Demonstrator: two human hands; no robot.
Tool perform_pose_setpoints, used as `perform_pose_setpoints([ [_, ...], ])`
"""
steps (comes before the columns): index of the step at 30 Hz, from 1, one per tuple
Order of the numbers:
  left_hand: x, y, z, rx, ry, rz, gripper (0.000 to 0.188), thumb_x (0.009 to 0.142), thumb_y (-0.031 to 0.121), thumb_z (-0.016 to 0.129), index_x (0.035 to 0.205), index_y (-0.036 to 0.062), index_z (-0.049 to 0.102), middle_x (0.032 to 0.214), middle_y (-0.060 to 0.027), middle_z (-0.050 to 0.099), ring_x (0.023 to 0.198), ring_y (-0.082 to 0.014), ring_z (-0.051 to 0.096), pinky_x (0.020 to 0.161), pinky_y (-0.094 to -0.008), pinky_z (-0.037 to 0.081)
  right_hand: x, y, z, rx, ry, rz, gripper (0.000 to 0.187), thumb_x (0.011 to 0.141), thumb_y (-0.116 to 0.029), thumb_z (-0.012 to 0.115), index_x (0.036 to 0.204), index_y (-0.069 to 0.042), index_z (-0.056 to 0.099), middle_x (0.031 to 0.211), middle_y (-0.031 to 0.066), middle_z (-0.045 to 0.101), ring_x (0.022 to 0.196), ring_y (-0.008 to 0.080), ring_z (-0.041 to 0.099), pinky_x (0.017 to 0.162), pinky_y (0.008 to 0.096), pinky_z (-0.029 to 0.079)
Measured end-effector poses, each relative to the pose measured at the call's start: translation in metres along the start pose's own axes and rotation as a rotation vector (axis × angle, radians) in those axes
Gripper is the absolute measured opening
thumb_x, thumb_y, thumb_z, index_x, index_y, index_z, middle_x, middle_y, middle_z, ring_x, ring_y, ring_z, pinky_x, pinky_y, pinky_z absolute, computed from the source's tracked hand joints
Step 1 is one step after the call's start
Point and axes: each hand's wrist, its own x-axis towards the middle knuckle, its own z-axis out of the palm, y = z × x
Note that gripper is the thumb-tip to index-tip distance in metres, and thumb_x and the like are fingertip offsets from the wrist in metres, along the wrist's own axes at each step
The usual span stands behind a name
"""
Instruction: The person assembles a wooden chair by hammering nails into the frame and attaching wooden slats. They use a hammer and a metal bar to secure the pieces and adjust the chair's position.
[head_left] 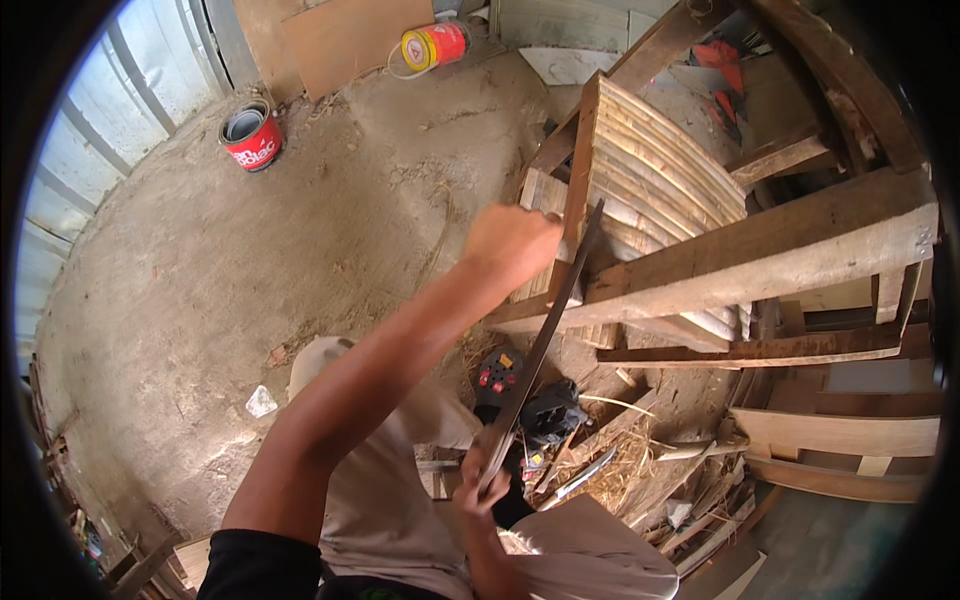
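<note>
My left arm reaches forward, and my left hand point(512, 243) is closed around the near edge of a wooden frame point(578, 185) lined with pale bamboo slats point(665, 165). Its fingertips are hidden behind the wood. Low in front of my body, my right hand point(482, 485) is closed round the handle end of a long, dark handsaw point(540, 355), seen nearly edge-on. The blade slants up and away, its tip beside the frame's corner, just right of my left hand. Whether its teeth touch the wood I cannot tell. A thick wooden beam point(760, 245) crosses the slats there.
Scraps and straw point(640, 480) litter the ground by my feet, near a black plastic bag point(553, 412). A red can point(250, 138) stands on the concrete floor point(330, 210); a red and yellow can point(436, 47) lies farther back. Wooden boards point(850, 440) lie at right.
</note>
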Motion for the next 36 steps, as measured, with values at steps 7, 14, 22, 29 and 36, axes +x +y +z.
perform_pose_setpoints([
  [7, 0.002, 0.004, -0.003, 0.03, 0.103, -0.011, 0.018, 0.084, 0.015, 0.058, 0.078, 0.0104, 0.074, 0.084, -0.0116, 0.074, 0.074, -0.0282, 0.073, 0.063, -0.0404, 0.057, 0.103, 0.032, 0.046, 0.145, 0.158, 0.132, 0.032, 0.094, -0.025, 0.059, 0.074, -0.001, 0.054, 0.059, -0.0012, 0.051, 0.053, 0.0073, 0.045, 0.046, 0.0255, 0.035],
  [14, 0.002, 0.004, -0.009, 0.058, -0.065, -0.014, 0.018, 0.085, 0.015, 0.057, 0.079, 0.0103, 0.074, 0.086, -0.012, 0.074, 0.076, -0.0285, 0.073, 0.064, -0.0411, 0.057, 0.015, 0.028, 0.025, 0.034, 0.148, -0.077, 0.03, 0.094, -0.025, 0.061, 0.082, 0.002, 0.059, 0.057, 0.0009, 0.05, 0.051, 0.0094, 0.048, 0.048, 0.0251, 0.038],
  [22, -0.003, 0.009, -0.006, 0.066, -0.013, -0.057, 0.017, 0.084, 0.014, 0.057, 0.08, 0.0097, 0.073, 0.081, -0.0133, 0.073, 0.075, -0.0295, 0.073, 0.066, -0.0421, 0.057, 0.087, 0.035, 0.049, 0.313, 0.137, 0.293, 0.025, 0.093, -0.015, 0.057, 0.074, 0.0, 0.052, 0.057, 0.0007, 0.048, 0.048, 0.0081, 0.039, 0.045, 0.0265, 0.03],
  [29, 0.003, 0.004, -0.005, 0.085, -0.015, -0.024, 0.016, 0.081, 0.012, 0.057, 0.084, 0.0116, 0.072, 0.079, -0.0152, 0.072, 0.074, -0.0327, 0.072, 0.066, -0.0454, 0.056, 0.035, 0.035, 0.035, 0.316, 0.166, 0.04, 0.009, 0.083, -0.008, 0.057, 0.082, 0.001, 0.06, 0.061, -0.0004, 0.05, 0.053, 0.0061, 0.049, 0.047, 0.0219, 0.039],
  [36, 0.003, 0.007, -0.005, 0.097, 0.046, -0.085, 0.015, 0.082, 0.012, 0.057, 0.081, 0.01, 0.072, 0.083, -0.0145, 0.073, 0.076, -0.031, 0.072, 0.066, -0.0428, 0.057, 0.034, 0.022, 0.018, 0.325, 0.085, 0.123, 0.015, 0.086, -0.014, 0.062, 0.079, -0.001, 0.061, 0.058, 0.0006, 0.052, 0.05, 0.0091, 0.05, 0.048, 0.0254, 0.04],
])
